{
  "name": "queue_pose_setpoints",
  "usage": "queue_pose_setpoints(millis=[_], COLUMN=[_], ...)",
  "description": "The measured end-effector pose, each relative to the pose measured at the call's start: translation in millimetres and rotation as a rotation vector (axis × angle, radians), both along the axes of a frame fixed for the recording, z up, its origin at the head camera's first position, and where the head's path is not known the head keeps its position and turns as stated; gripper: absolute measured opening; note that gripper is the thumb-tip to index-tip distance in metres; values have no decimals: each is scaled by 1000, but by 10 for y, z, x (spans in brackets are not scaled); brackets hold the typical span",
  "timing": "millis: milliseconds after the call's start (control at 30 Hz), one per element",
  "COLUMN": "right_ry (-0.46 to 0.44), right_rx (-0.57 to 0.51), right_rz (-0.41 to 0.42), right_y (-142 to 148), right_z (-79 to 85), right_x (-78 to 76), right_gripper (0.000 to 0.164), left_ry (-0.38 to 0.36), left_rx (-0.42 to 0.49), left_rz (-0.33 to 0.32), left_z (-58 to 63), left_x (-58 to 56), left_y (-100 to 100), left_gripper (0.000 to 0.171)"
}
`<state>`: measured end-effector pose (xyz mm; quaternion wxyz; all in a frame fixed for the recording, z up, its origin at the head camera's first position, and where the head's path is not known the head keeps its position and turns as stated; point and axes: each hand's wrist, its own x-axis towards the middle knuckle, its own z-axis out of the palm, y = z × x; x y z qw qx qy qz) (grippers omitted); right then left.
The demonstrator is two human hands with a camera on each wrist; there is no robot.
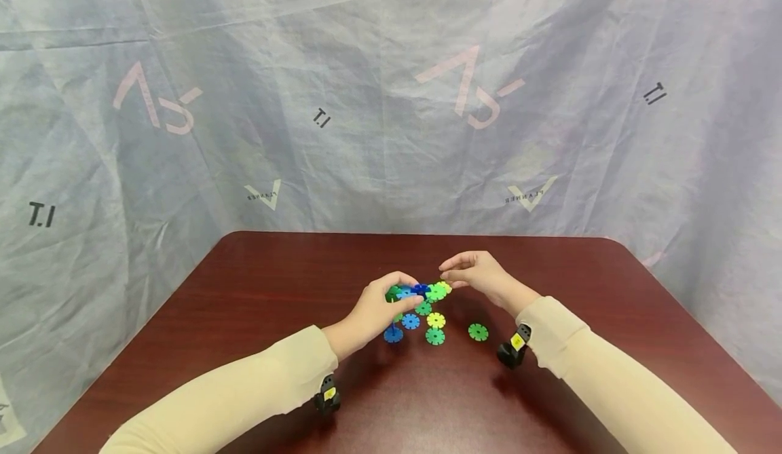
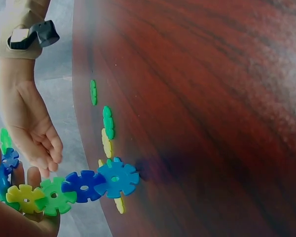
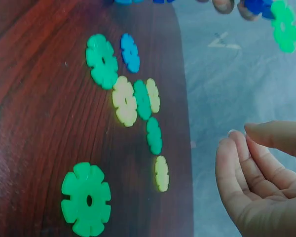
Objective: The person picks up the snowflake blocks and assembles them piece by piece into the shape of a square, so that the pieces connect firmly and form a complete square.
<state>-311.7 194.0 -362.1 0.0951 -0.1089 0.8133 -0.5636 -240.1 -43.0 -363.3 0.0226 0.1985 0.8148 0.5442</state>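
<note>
My left hand holds a linked chain of notched plastic discs, in blues, greens and yellow, above the table. In the left wrist view its fingers curl behind the chain, and a light-blue disc forms the near end. A bright green disc ends the other side in the right wrist view. My right hand hovers just right of the chain, apart from it. Its fingers are loosely bent with thumb and fingertips close together, and nothing shows between them.
Loose notched discs lie on the dark red table below the hands: a green one to the right, a yellow one, a blue one and several others. A grey printed cloth hangs behind the table.
</note>
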Motion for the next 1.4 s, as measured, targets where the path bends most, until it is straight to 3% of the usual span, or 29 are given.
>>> queue_pose_setpoints(millis=[167,400,800,1100,1400], right_ry=[-24,-47,-21,-20,-23], right_rx=[63,189,244,276,303], right_rz=[-64,-94,-119,-123,-105], right_y=[-32,-50,-55,-67,-74], right_z=[-72,-265,-369,-340,-340], right_x=[-166,-316,-369,-373,-342], right_gripper=[33,38,33,28,30], left_ry=[25,5,1,14,0], left_rx=[-8,-9,1,12,7], left_rz=[0,-13,-12,53,76], left_z=[18,23,34,47,41], left_x=[-11,10,-11,-11,0], left_y=[-2,-5,-6,-18,-8], left_gripper=[21,21,20,14,14])
